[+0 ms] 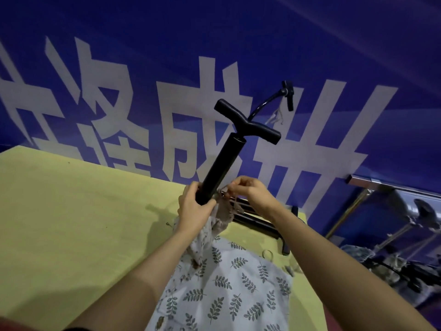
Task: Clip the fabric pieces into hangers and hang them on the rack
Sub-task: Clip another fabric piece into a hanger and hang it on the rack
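the yellow-green desk (71, 223) fills the left side under a blue wall banner (143, 44) with large white characters. on the desk lies 1 leaf-print fabric piece (226, 287), white with grey-green sprigs, spread toward the near edge. the left hand (194, 211) has its fingers wrapped round the lower end of 1 black pump-like tube (222, 168), which rises tilted to the right and ends in a t-shaped handle (248, 121); a thin hose curves up from it to a small black fitting (287, 91). bunched pale fabric (214, 225) sits just under that hand. the right hand (250, 189) pinches something small at the tube's base; what it is cannot be told. behind it lie black hangers (255, 218), their number unclear. far right stands 1 metal rack (381, 185) with blurred items below.
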The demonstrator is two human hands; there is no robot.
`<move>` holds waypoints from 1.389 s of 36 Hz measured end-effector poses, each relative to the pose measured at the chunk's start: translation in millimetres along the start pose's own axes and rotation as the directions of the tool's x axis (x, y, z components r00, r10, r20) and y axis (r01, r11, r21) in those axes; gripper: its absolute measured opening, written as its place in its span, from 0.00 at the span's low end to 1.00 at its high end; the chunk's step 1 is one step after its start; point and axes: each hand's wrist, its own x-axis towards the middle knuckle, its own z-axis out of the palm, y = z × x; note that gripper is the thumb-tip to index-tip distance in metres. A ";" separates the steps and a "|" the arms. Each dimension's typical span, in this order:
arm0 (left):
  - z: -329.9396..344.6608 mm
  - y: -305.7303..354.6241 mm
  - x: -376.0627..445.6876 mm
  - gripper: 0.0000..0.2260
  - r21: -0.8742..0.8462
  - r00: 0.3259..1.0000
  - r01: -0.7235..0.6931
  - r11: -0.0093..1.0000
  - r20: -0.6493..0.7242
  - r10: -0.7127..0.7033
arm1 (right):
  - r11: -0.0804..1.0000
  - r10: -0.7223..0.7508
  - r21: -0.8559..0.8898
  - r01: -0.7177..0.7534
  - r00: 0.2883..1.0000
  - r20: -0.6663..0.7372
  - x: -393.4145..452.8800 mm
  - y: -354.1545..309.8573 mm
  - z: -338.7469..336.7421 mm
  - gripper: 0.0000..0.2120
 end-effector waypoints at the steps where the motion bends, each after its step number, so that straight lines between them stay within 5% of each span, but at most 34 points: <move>1: 2.2 -0.2 -0.7 0.10 0.005 1.000 -0.008 1.000 -0.010 0.008 | 0.997 0.005 0.083 -0.003 1.000 -0.023 0.2 -0.5 -2.1 0.07; 5: 8.2 1.4 -1.0 0.11 0.030 0.998 -0.046 0.998 -0.044 0.048 | 0.987 -0.009 0.160 0.012 1.000 -0.020 -0.6 -3.3 -12.4 0.03; 9: 14.9 -1.2 0.1 0.09 0.109 0.997 -0.029 0.994 -0.070 0.037 | 0.987 -0.092 0.134 0.084 0.994 0.057 -3.2 -8.8 -21.1 0.23; 13: 25.0 2.0 -3.2 0.10 0.169 0.996 0.005 0.986 -0.087 0.010 | 0.994 -0.114 0.002 0.114 0.994 0.001 -3.9 -17.2 -11.4 0.21; 18: 29.4 5.3 -3.5 0.12 0.266 0.998 0.006 0.964 -0.068 0.012 | 0.997 -0.078 -0.017 0.076 0.992 -0.100 3.4 -20.6 -5.0 0.26; 26: 28.3 8.2 5.4 0.14 0.384 1.000 -0.023 0.923 0.001 0.024 | 0.992 -0.111 0.034 0.120 0.972 -0.206 13.3 -28.7 1.0 0.19; 30: 17.1 8.0 10.2 0.24 0.305 0.990 -0.134 0.943 0.080 0.115 | 0.990 -0.110 0.062 0.128 0.964 -0.240 15.1 -23.2 -2.4 0.18; 33: 4.2 26.1 17.2 0.32 0.195 0.966 -0.246 0.950 -0.036 0.257 | 0.992 -0.118 0.018 0.124 0.970 -0.212 14.0 -17.4 -3.3 0.15; 37: -11.4 66.3 34.5 0.28 0.332 0.866 -0.446 0.831 -0.077 0.495 | 0.988 -0.106 -0.128 0.082 0.977 -0.187 15.8 -4.8 1.0 0.12; 44: -12.5 95.6 55.4 0.24 0.652 0.801 -0.553 0.518 0.245 0.546 | 0.947 -0.102 -0.317 0.057 0.986 -0.129 15.3 -0.9 10.9 0.14; 50: -14.3 89.3 59.1 0.18 0.639 0.826 -0.518 0.568 0.202 0.526 | 0.959 -0.050 -0.281 0.044 0.999 -0.014 10.8 -4.8 11.2 0.11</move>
